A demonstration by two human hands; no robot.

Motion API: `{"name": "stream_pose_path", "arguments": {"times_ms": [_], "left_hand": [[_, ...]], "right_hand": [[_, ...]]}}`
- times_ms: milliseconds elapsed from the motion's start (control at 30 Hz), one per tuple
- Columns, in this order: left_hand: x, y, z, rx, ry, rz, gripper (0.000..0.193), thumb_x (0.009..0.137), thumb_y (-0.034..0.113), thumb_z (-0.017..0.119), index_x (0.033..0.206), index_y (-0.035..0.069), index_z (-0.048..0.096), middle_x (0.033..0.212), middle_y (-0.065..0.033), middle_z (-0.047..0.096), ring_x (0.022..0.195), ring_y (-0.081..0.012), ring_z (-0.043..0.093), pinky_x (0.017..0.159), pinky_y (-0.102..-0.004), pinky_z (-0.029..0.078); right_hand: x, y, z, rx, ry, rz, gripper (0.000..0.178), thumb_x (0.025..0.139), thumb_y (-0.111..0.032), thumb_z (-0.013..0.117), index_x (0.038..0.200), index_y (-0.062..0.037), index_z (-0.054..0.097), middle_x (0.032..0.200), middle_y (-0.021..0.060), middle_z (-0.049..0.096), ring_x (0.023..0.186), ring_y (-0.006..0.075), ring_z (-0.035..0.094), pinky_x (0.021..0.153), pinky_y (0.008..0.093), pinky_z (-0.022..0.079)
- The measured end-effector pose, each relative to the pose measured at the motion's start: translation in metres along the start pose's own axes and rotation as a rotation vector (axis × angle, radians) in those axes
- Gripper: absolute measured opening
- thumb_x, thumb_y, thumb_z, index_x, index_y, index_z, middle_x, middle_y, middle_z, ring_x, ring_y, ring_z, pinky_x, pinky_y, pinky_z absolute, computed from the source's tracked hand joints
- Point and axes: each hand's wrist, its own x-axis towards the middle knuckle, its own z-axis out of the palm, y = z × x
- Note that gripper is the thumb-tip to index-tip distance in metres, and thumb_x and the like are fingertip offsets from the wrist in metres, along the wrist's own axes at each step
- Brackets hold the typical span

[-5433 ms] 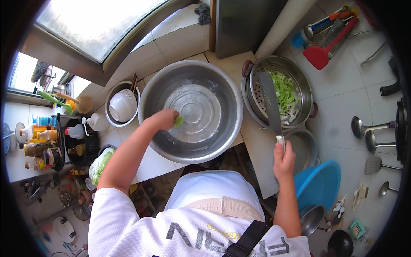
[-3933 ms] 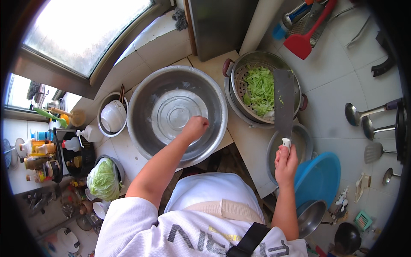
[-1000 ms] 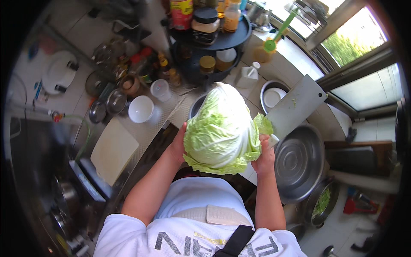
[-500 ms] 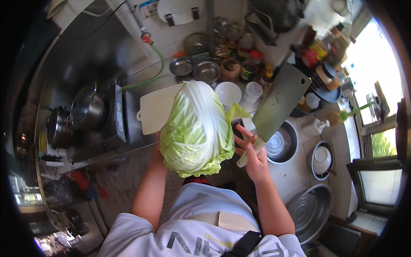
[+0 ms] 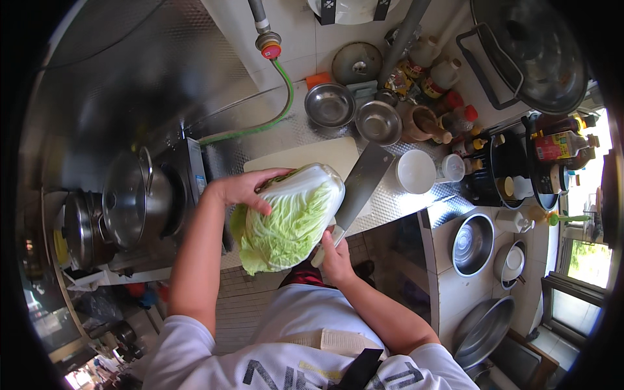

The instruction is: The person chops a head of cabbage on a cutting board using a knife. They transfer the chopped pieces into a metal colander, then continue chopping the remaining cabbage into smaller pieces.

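Note:
A large pale-green napa cabbage [image 5: 286, 224] is tilted in front of me, overlapping the near part of a white cutting board [image 5: 305, 154] on the metal counter. My left hand [image 5: 250, 190] grips its upper left side, thumb on the front leaves, the other fingers over the top. In my right hand [image 5: 335, 260] is the light handle of a wide cleaver [image 5: 365, 186]. Its grey blade points up and away beside the cabbage's right side, partly over the board. Whether my right fingers also touch the cabbage cannot be made out.
Metal bowls [image 5: 330, 106], a white bowl [image 5: 416, 171], a mortar [image 5: 417, 123] and several bottles line the back. A green hose [image 5: 286, 107] runs down to the counter. Lidded pots [image 5: 130, 201] stand at the left. Metal basins [image 5: 473, 244] sit at the right.
My left hand has come from under the cabbage to its upper left side. Cabbage and cleaver have tilted and moved toward the counter and board. The view has shifted leftward.

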Motion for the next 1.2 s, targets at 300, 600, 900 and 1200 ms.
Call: {"name": "stream_pose_path", "arguments": {"times_ms": [300,600,900,1200], "left_hand": [[0.086,-0.002,-0.037,0.424,0.052,-0.423,0.095,0.085,0.063,0.074,0.155,0.008,0.044,0.153,-0.0159,0.050,0.140,-0.0237,0.047,0.116,-0.0333,0.035],[0.076,0.047,0.092,1.143,0.609,-0.521,0.103,0.078,0.067,0.073,0.153,0.004,0.040,0.154,-0.0235,0.042,0.145,-0.0392,0.040,0.115,-0.0664,0.030],[0.066,0.015,0.113,1.206,0.757,-0.306,0.101,0.074,0.055,0.084,0.147,-0.003,0.044,0.146,-0.0284,0.046,0.135,-0.0452,0.047,0.112,-0.0558,0.039],[0.041,0.006,0.080,1.002,0.703,-0.126,0.087,0.071,0.030,0.090,0.142,0.001,0.047,0.139,-0.0229,0.053,0.128,-0.0410,0.054,0.109,-0.0459,0.045]], "right_hand": [[0.041,0.032,-0.010,0.034,0.221,0.243,0.036,0.110,-0.038,0.048,0.129,-0.0075,0.047,0.132,0.0096,0.057,0.119,0.0224,0.061,0.086,0.0378,0.056],[-0.017,-0.039,-0.068,-0.641,0.470,-0.124,0.018,0.095,-0.011,0.071,0.091,-0.0020,0.055,0.074,0.0075,0.057,0.061,0.0159,0.057,0.056,0.0312,0.048],[-0.060,-0.074,-0.112,-1.063,0.690,-0.118,0.032,0.087,-0.013,0.075,0.076,-0.0019,0.047,0.062,0.0176,0.053,0.051,0.0323,0.051,0.052,0.0379,0.044],[-0.059,-0.062,-0.140,-1.295,0.596,-0.247,0.023,0.092,-0.021,0.072,0.099,-0.0020,0.060,0.082,0.0178,0.060,0.068,0.0407,0.062,0.057,0.0454,0.049]]}}
